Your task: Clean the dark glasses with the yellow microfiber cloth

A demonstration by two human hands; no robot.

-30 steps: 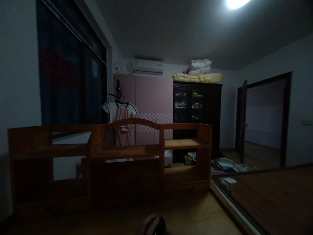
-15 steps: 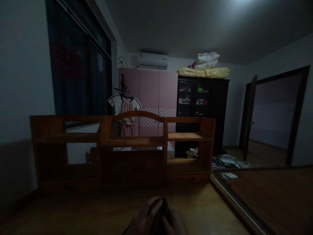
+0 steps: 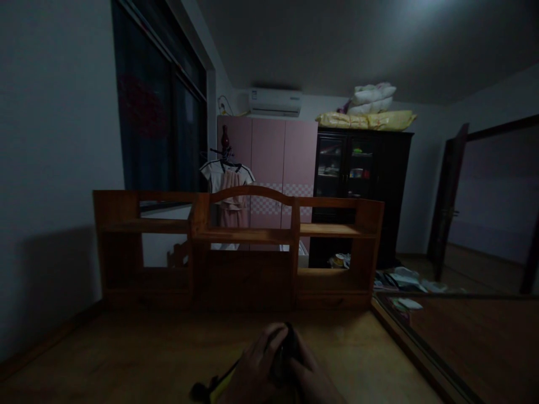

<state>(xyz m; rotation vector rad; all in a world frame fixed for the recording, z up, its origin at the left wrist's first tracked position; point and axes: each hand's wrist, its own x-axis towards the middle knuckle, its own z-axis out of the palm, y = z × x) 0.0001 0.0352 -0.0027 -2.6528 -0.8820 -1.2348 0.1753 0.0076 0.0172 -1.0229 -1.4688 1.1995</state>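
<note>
dark object (image 3: 288, 350), brown shelf unit (image 3: 243, 235), pink wardrobe (image 3: 268, 148) with pink-and-white checked band (image 3: 261, 207), black cabinet (image 3: 391, 191), yellow bundle (image 3: 366, 120)

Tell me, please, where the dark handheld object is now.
In the head view, the dark handheld object is at bottom centre, between the left hand and right hand, nearer than the wooden shelf.

Dim all over here, with the strongest glow spreading across the ceiling (image 3: 421, 33) from the picture's top edge. The wooden surface (image 3: 349, 336) catches its palest patch near the far right corner, and a broad, soft-edged shadow sits on the wall (image 3: 54, 280) beyond the left edge. Low down, the left hand (image 3: 255, 362) and right hand (image 3: 314, 373) look murky and soft, the dark object (image 3: 281, 359) between them losing its detail. Wide-angle distortion slants the door (image 3: 452, 202) and window (image 3: 145, 151).
</note>
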